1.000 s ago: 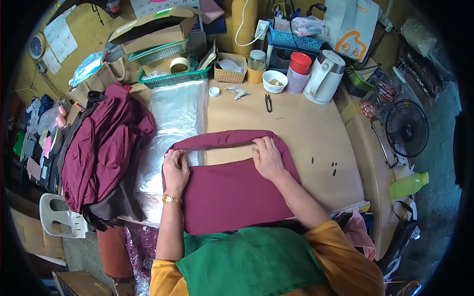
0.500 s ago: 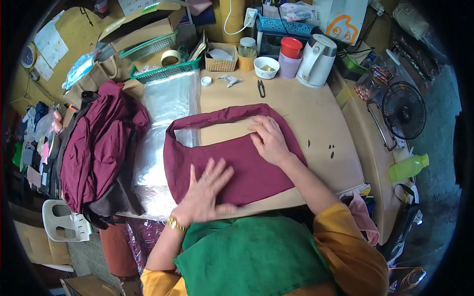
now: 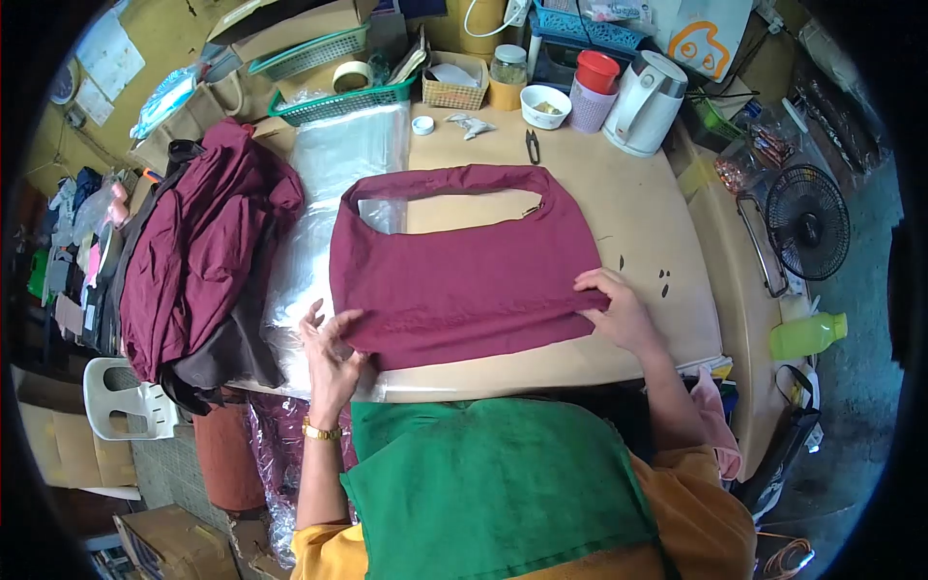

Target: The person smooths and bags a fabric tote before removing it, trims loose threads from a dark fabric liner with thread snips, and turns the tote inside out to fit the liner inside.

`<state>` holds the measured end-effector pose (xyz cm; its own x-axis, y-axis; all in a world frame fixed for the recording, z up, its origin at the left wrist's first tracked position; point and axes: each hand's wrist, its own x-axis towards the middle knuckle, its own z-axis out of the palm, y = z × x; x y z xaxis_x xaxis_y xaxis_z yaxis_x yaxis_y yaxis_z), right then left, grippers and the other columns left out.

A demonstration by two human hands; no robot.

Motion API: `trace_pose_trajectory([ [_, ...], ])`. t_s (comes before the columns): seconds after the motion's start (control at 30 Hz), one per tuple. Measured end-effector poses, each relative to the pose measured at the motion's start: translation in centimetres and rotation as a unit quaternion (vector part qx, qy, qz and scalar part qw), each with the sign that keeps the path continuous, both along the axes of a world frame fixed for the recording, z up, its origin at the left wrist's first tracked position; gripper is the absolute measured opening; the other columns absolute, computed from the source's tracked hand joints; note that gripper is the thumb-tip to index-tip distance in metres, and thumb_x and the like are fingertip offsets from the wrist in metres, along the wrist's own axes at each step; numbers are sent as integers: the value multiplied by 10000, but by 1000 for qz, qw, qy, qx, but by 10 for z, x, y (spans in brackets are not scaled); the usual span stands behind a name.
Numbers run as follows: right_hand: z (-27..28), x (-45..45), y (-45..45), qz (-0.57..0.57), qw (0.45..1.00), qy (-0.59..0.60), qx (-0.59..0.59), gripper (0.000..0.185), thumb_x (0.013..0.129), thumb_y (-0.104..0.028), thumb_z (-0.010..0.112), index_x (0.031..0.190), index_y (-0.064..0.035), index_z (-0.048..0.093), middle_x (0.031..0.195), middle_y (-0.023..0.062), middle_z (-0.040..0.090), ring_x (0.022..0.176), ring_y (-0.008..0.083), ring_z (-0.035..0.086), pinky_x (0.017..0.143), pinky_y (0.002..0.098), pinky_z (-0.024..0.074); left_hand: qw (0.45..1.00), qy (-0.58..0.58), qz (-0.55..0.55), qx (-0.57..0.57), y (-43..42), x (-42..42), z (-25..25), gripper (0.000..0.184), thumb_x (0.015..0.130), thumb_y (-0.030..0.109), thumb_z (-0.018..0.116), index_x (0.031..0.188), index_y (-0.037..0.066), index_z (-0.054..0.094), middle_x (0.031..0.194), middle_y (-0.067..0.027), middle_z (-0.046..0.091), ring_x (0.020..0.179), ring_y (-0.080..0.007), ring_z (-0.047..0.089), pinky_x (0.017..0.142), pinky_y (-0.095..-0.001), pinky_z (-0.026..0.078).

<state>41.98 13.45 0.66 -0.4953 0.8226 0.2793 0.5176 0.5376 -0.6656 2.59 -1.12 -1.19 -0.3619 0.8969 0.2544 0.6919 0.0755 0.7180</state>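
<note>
Two corners of our maroon cloth bag [image 3: 464, 271] need even tension along the tan desk's [image 3: 643, 217] front edge: right hand [image 3: 626, 314] pinching one, left hand's [image 3: 332, 353] fingers open.

From my head I'm looking forward and steeply down, past my green garment [image 3: 498, 483], onto the maroon bag [image 3: 464, 275] close below, wide view curving dark at the corners.

1 maroon cloth bag [image 3: 464, 275] lies spread out, its broad body mostly smooth but creased across the lower part, its wide strap [image 3: 449, 181] looped at the far side, its left end over the clear plastic sheets [image 3: 348, 145], the rest extending rightward beyond them.
</note>
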Motion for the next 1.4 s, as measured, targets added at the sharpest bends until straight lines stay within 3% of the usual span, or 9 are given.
trace_pose_trajectory([
  [0.17,-17,10,9,-16,999,-18,-40,232,689,139,628,892,26,633,922,124,643,905,281,639,786,348,513,978,-206,12,-45,-3,-10,-37,324,665,-141,651,916,40,748,1273,-129,536,990,-119,583,889,-301,477],
  [0.47,-48,19,-20,22,990,-35,138,196,677,133,596,809,4,659,849,122,621,873,294,625,746,378,515,991,-129,29,22,-10,-7,-53,299,675,-198,521,653,24,721,859,-92,650,984,-178,541,881,-296,427],
  [0.67,-46,27,-19,11,997,-20,80,248,716,138,557,852,-9,705,899,125,662,919,287,656,823,364,543,925,-344,54,-153,-16,-22,-39,246,801,-152,490,747,8,668,789,-38,572,711,-66,547,554,-214,402],
  [0.73,-37,34,-14,39,999,-30,-14,231,793,116,517,865,11,710,974,131,693,980,288,666,873,359,537,918,-353,44,-174,-20,-23,-23,172,835,-130,494,846,1,607,882,-76,567,742,-100,576,581,-252,435],
  [0.8,-35,68,4,31,992,15,-118,243,853,70,492,964,13,700,1069,153,678,1054,298,644,928,366,511,972,179,145,45,-26,-28,-19,150,823,-120,498,887,2,558,1016,-145,574,837,-205,611,661,-311,478],
  [0.93,-41,58,39,-244,965,28,-90,401,1010,-195,419,1336,10,531,1387,222,517,1326,321,468,1110,411,358,978,187,63,65,-10,-4,25,171,793,-66,583,943,16,587,1182,-216,575,1114,-385,543,973,-475,405],
  [1.03,-41,12,78,-225,936,-264,-57,599,1017,-397,393,1471,-9,344,1508,228,360,1427,339,304,1169,451,238,973,200,-108,-24,20,63,41,520,821,169,705,1307,83,539,1507,-193,366,1413,-418,288,1140,-564,224],
  [1.1,-38,-9,132,-172,959,-187,-128,693,1004,-505,357,1478,-1,319,1541,215,307,1449,360,242,1178,477,198,936,247,-216,-126,29,89,23,642,876,401,636,1454,205,437,1570,-141,272,1458,-395,200,1119,-682,113],
  [1.4,0,-147,239,-99,917,-378,-80,611,963,-479,451,1407,-59,449,1461,180,433,1342,334,430,1104,476,344,904,246,-330,-111,30,80,25,632,914,450,544,1460,157,425,1556,-170,292,1437,-400,251,1151,-611,147],
])
